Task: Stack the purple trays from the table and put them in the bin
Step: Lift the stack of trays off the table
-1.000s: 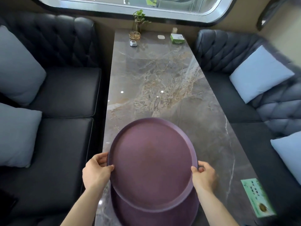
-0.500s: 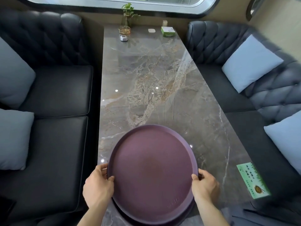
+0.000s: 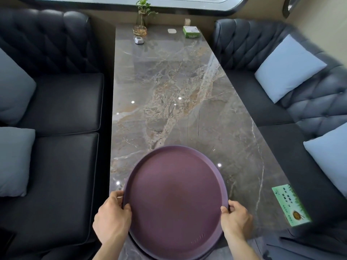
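A round purple tray (image 3: 174, 199) lies at the near end of the marble table (image 3: 169, 94), sitting on top of a second purple tray (image 3: 189, 258) of which only a thin near edge shows. My left hand (image 3: 112, 218) grips the top tray's left rim, thumb over the edge. On the opposite side, my right hand (image 3: 236, 220) grips the right rim the same way. No bin is in view.
Dark tufted sofas (image 3: 56, 109) with pale blue cushions (image 3: 289, 68) flank the table on both sides. At the far end stand a small plant (image 3: 143, 10), a glass dish (image 3: 139, 30) and a green box (image 3: 191, 32). A green card (image 3: 290, 204) lies near the right edge.
The top tray has come down toward me onto the lower tray, which now is almost fully covered. Both hands kept their hold on the rim.
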The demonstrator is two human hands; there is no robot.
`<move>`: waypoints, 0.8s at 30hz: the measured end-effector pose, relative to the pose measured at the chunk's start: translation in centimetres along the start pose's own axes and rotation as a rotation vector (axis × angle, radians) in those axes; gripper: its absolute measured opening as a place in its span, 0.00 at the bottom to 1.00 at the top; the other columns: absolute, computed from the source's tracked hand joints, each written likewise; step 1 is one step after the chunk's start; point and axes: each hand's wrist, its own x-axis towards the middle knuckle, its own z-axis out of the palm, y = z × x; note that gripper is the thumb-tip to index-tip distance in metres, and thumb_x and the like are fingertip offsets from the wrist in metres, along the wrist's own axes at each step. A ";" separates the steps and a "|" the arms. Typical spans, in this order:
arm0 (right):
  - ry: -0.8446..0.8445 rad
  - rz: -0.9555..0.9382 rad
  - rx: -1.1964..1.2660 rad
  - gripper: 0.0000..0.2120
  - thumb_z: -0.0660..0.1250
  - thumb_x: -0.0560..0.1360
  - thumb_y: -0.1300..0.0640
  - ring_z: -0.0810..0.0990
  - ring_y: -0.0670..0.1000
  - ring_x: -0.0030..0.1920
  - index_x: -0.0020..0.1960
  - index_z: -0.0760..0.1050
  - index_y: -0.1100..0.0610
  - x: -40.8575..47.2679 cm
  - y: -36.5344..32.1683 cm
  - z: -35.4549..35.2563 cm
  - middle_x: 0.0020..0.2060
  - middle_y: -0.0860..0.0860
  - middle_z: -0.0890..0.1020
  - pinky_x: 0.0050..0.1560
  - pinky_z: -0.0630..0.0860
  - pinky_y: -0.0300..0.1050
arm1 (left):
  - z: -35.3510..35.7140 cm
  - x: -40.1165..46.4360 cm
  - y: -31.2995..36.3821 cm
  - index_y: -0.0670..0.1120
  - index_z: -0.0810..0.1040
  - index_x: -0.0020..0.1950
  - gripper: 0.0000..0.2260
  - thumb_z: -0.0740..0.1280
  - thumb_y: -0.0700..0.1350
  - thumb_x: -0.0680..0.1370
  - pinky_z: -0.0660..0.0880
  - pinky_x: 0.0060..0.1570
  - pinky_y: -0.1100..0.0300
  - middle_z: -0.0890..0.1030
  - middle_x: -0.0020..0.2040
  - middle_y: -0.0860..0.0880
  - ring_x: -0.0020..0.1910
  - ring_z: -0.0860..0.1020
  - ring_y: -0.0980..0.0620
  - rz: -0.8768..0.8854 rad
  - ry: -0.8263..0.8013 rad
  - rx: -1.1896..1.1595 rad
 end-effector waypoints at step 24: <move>-0.116 -0.096 -0.152 0.08 0.72 0.72 0.61 0.75 0.55 0.33 0.39 0.74 0.53 -0.1 -0.8 -1.4 0.33 0.49 0.79 0.33 0.68 0.43 | 1.2 1.8 -0.3 0.59 0.66 0.66 0.22 0.65 0.44 0.75 0.71 0.42 0.51 0.77 0.55 0.50 0.42 0.75 0.45 0.046 -0.176 0.029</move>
